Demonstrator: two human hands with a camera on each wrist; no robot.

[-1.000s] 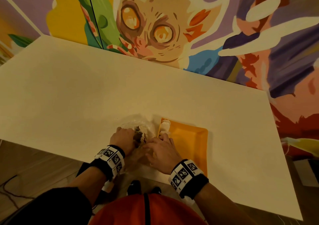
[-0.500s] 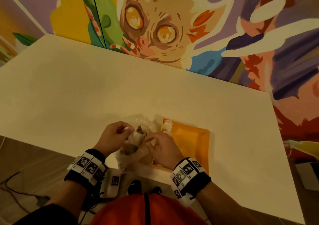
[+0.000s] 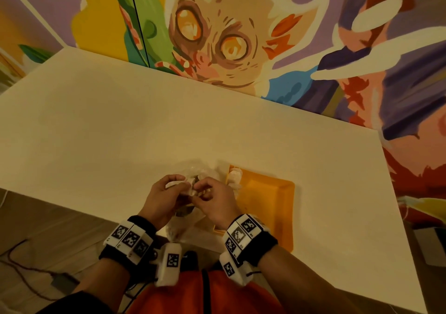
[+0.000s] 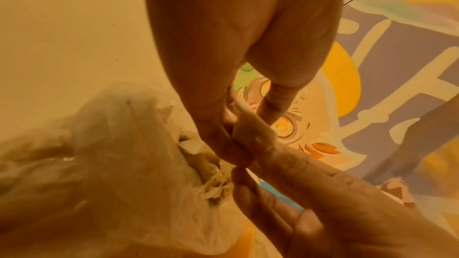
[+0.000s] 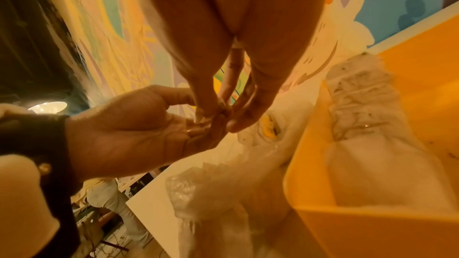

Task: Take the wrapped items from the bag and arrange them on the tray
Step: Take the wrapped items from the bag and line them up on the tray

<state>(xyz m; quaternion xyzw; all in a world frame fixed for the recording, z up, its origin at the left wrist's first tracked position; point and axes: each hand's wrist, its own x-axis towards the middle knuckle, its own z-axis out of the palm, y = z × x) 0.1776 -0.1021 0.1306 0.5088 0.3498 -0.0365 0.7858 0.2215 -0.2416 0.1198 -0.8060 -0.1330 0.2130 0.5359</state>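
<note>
Clear plastic bag (image 3: pixel 193 176) on tabletop (image 3: pixel 120 132), pinched by left hand (image 3: pixel 164 198) and right hand (image 3: pixel 214 200); orange tray (image 3: pixel 270 207) at 3 o'clock holds one wrapped item (image 3: pixel 235 176).

bag (image 3: pixel 205 172) left of tray (image 3: pixel 272 193)

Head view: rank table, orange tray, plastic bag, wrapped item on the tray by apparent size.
1. table
2. orange tray, partly hidden by the right hand
3. plastic bag, mostly hidden behind both hands, so its rank over the next is unsure
4. wrapped item at the tray's far left corner
</note>
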